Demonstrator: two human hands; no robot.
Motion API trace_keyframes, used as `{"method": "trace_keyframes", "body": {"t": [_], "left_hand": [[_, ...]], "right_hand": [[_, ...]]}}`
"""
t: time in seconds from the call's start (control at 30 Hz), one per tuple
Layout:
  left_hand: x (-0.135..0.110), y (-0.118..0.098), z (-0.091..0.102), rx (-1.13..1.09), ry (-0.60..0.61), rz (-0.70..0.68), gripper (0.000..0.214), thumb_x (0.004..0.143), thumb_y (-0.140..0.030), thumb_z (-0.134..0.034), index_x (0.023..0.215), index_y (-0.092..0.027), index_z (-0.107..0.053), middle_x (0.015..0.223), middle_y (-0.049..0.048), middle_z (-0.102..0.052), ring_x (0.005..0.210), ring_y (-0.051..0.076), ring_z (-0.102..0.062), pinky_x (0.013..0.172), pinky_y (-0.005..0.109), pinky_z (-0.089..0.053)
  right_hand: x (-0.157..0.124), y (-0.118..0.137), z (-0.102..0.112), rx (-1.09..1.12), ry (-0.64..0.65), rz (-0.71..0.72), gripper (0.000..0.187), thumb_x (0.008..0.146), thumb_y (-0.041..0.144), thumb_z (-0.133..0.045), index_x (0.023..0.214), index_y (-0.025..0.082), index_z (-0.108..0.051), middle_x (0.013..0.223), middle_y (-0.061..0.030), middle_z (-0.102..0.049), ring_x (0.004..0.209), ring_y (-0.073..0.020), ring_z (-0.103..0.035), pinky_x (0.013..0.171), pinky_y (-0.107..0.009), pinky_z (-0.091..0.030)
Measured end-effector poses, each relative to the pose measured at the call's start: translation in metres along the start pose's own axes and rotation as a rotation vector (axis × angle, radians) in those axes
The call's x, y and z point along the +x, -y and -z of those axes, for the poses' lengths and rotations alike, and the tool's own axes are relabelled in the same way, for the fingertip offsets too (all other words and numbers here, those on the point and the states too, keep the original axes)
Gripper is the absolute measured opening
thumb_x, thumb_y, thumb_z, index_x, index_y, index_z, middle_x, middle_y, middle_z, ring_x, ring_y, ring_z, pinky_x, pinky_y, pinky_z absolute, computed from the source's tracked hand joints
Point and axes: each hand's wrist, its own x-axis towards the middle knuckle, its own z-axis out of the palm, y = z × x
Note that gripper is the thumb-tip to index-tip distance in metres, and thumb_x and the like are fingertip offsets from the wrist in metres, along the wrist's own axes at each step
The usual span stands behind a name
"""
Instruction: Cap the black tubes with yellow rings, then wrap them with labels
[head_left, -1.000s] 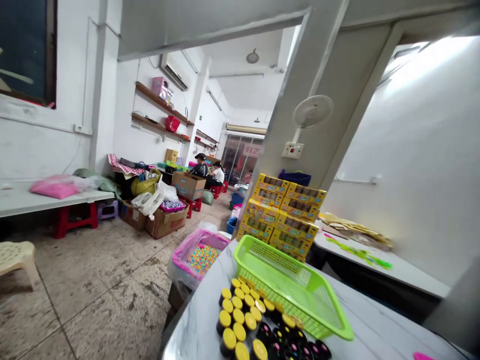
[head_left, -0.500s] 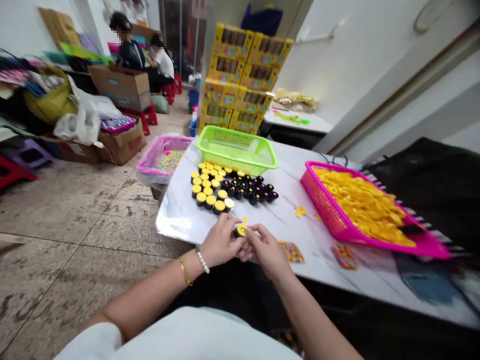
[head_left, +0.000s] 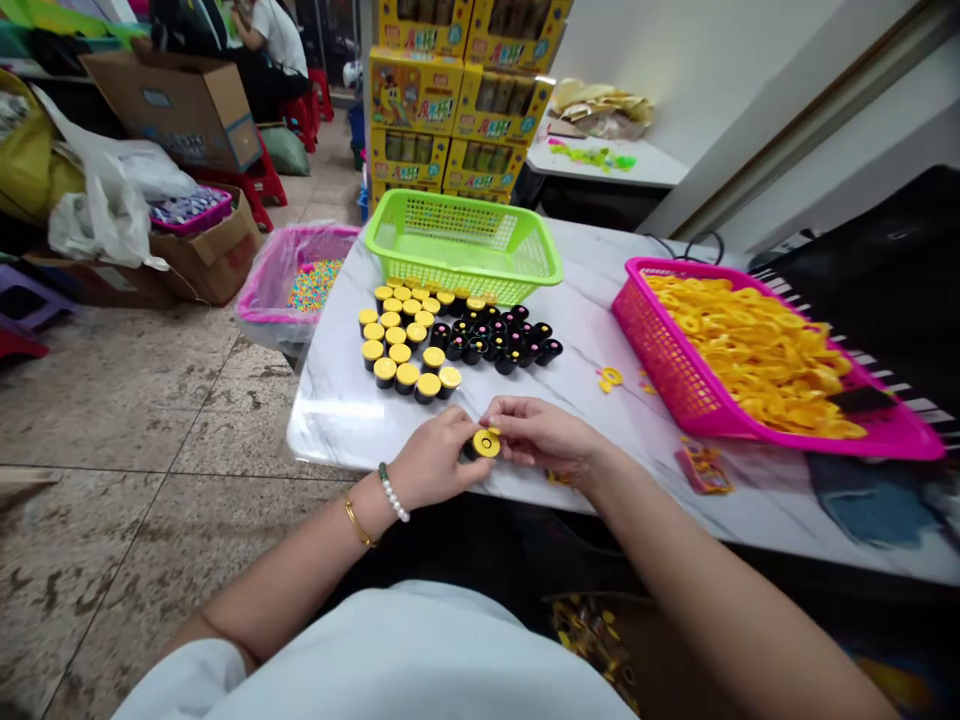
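Where the white, grey-veined table [head_left: 330, 410] spreads out, the green basket [head_left: 450, 248] stands upright toward its far edge; all bearings taken from that basket. Directly behind it, a stack of yellow boxes [head_left: 416, 90] with windowed fronts, two columns side by side, top cut off by the view. To its right and nearer, the pink basket [head_left: 664, 355], heaped with yellow parts [head_left: 757, 350]. To its left, just beside the table and lower, a pink tub [head_left: 259, 265] lined with clear plastic, small multicoloured pieces [head_left: 315, 285] inside.

Near side of the green basket, close to its front wall: two clusters. On the left, black cups with yellow lids [head_left: 395, 336], upright; on the right, open black cups [head_left: 476, 348], packed together, pink and yellow dots showing.

Nearer the body, same side of the green basket: both hands. Left hand [head_left: 435, 455] has thumb and fingers clamped round the dark side of a lidded cup [head_left: 486, 445]. Right hand [head_left: 544, 435] has thumb and forefinger together at the lid's far rim; cannot tell whether they pinch it or only touch.

Well right of the green basket and nearer, a small packet [head_left: 703, 468], print too blurred to read. Held cup: ahead of the green basket, yellow lid facing up, dark ring on it. Smallest, right of the green basket and a little nearer: loose yellow pieces [head_left: 611, 376], lying flat on the table
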Motion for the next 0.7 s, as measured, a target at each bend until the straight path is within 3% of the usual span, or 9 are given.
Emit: {"method": "trace_keyframes", "body": {"t": [0.07,0.17,0.23,0.3,0.37,0.47,0.57,0.7], "left_hand": [[0.0,0.0,-0.003,0.016,0.021,0.035,0.019,0.085,-0.025,-0.069,0.101,-0.016,-0.072,0.09,0.0036,-0.057,0.082,0.017,-0.058,0.079,0.029,-0.051],[-0.003,0.0,-0.008,0.034,0.037,0.058,0.019,0.089,-0.03,-0.067,0.1,-0.015,-0.069,0.092,0.0035,-0.056,0.084,0.017,-0.059,0.079,0.029,-0.051],[-0.005,0.0,-0.011,0.063,0.021,0.065,0.021,0.092,-0.033,-0.063,0.1,-0.014,-0.067,0.093,0.004,-0.055,0.083,0.017,-0.058,0.078,0.029,-0.052],[-0.006,0.0,-0.014,0.093,-0.014,0.067,0.026,0.093,-0.038,-0.063,0.101,-0.014,-0.065,0.092,0.004,-0.054,0.081,0.017,-0.058,0.076,0.029,-0.052],[-0.006,0.001,-0.016,0.103,-0.052,0.082,0.029,0.092,-0.041,-0.065,0.1,-0.014,-0.065,0.089,0.0031,-0.053,0.079,0.017,-0.057,0.075,0.03,-0.052],[-0.003,-0.001,-0.015,0.084,-0.079,0.135,0.021,0.09,-0.035,-0.068,0.099,-0.015,-0.066,0.087,0.0026,-0.055,0.078,0.017,-0.058,0.074,0.03,-0.052],[-0.001,-0.002,-0.007,0.024,-0.1,0.171,0.026,0.086,-0.026,-0.07,0.109,-0.014,-0.065,0.091,0.0041,-0.059,0.075,0.016,-0.06,0.073,0.03,-0.053],[-0.004,0.003,0.015,-0.027,-0.161,0.224,0.041,0.084,-0.028,-0.07,0.122,-0.013,-0.063,0.098,0.0068,-0.064,0.068,0.014,-0.062,0.07,0.03,-0.054]], "right_hand": [[-0.006,0.002,-0.004,-0.203,0.022,0.041,0.03,0.072,0.041,-0.076,0.084,0.02,-0.058,0.057,0.0055,-0.058,0.046,-0.0088,-0.048,0.042,-0.019,-0.035],[-0.017,-0.001,-0.014,-0.632,-0.135,0.22,0.018,0.087,0.039,-0.059,0.092,0.022,-0.055,0.07,0.0029,-0.063,0.061,-0.0135,-0.058,0.058,-0.024,-0.045],[-0.023,-0.006,-0.018,-0.758,-0.234,0.287,0.017,0.093,0.038,-0.051,0.097,0.022,-0.055,0.081,-0.0003,-0.067,0.072,-0.0156,-0.062,0.066,-0.027,-0.047],[-0.025,-0.011,-0.019,-0.707,-0.218,0.262,0.021,0.094,0.04,-0.048,0.102,0.022,-0.055,0.08,0.0004,-0.066,0.066,-0.0146,-0.062,0.062,-0.027,-0.048],[-0.026,-0.015,-0.019,-0.552,-0.154,0.211,0.029,0.094,0.046,-0.048,0.106,0.021,-0.055,0.067,0.0047,-0.06,0.052,-0.0122,-0.056,0.052,-0.024,-0.045],[-0.025,-0.019,-0.017,-0.339,-0.109,0.181,0.041,0.088,0.051,-0.059,0.114,0.02,-0.055,0.057,0.0088,-0.054,0.044,-0.0112,-0.056,0.049,-0.023,-0.046],[-0.018,-0.018,-0.017,-0.267,-0.204,0.215,0.043,0.081,0.047,-0.069,0.111,0.019,-0.057,0.058,0.0068,-0.061,0.048,-0.0123,-0.062,0.052,-0.023,-0.05],[0.007,-0.008,-0.019,-0.285,-0.314,0.267,0.031,0.081,0.041,-0.071,0.098,0.019,-0.058,0.05,0.005,-0.064,0.043,-0.0121,-0.061,0.047,-0.02,-0.048]]}}
